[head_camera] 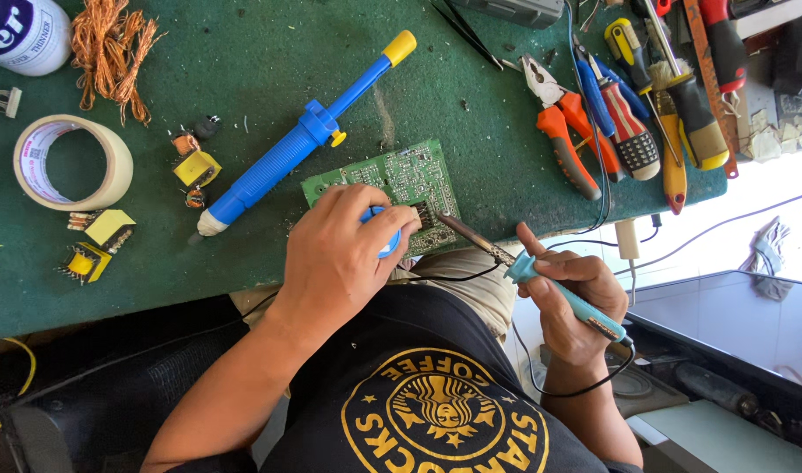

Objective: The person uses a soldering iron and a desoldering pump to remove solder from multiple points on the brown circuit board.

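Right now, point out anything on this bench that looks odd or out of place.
The green circuit board lies askew at the edge of the green mat, partly overhanging toward the lap. The left hand steadies it while the right hand holds the soldering iron. A tangle of loose copper wire lies at the far corner.

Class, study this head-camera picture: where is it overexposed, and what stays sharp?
Head view: the floor beyond the bench edge is washed out by bright daylight; the circuit board, blue desoldering pump and both hands, left and right, stay sharp and evenly lit.
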